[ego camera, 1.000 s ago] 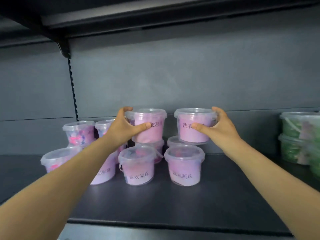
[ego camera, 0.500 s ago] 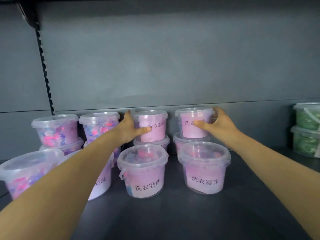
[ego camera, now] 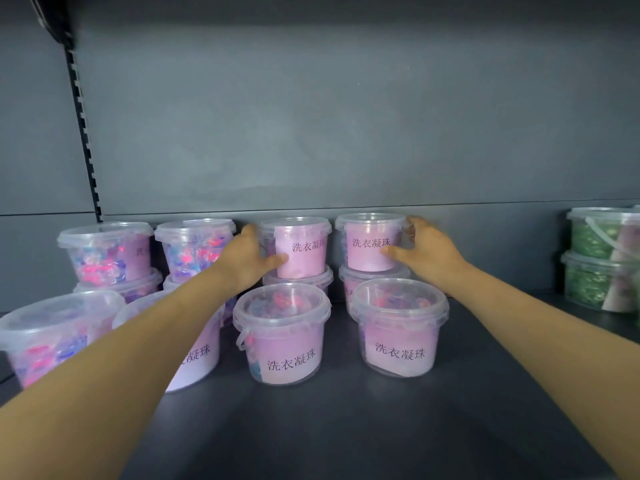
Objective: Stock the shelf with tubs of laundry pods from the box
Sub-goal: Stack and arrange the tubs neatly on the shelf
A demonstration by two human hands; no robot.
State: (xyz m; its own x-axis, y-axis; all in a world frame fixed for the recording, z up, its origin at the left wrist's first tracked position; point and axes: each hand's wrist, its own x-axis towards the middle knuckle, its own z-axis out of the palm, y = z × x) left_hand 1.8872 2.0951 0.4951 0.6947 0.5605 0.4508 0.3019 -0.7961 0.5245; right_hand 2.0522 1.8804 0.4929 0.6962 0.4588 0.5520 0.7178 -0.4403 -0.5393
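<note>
Clear plastic tubs with lidded tops and pink labels printed in dark characters stand upright on the dark shelf (ego camera: 381,427). At the back, the left upper tub (ego camera: 301,247) and the right upper tub (ego camera: 370,242) each sit stacked on another tub, label forward. In front stand two single tubs (ego camera: 282,336) (ego camera: 400,329), pink and blue pods showing through their lids.

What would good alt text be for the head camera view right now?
Two bare hands each grip a pink-labelled tub of laundry pods, left hand on one tub, right hand on another, both stacked on lower tubs at the back of a dark shelf. More pink tubs stand around them; green tubs sit far right.
</note>
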